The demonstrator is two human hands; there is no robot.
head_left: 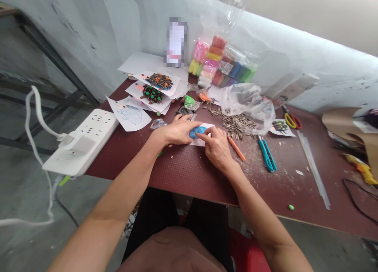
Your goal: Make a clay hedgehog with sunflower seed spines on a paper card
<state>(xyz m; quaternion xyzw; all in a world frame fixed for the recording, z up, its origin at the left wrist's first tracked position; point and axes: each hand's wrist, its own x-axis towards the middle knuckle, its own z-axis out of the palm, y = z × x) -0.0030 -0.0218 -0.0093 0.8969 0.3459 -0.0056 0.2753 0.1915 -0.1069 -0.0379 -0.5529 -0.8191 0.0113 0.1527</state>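
Note:
A flattened patch of blue modelling clay lies on a small white paper card near the middle of the table. My left hand rests at the left of the clay, fingers spread and thumb apart, steadying the card. From the right, my right hand presses the clay with its index finger stretched out, while its other fingers are partly curled. Neither hand grasps anything. Just beyond lies a loose pile of sunflower seeds. An orange clay tool is beside my right hand.
Finished seed-covered hedgehog cards and a drawn hedgehog sheet lie left. Bagged coloured clay leans on the wall. A plastic bag, teal cutter, scissors, glue stick and power strip surround the work.

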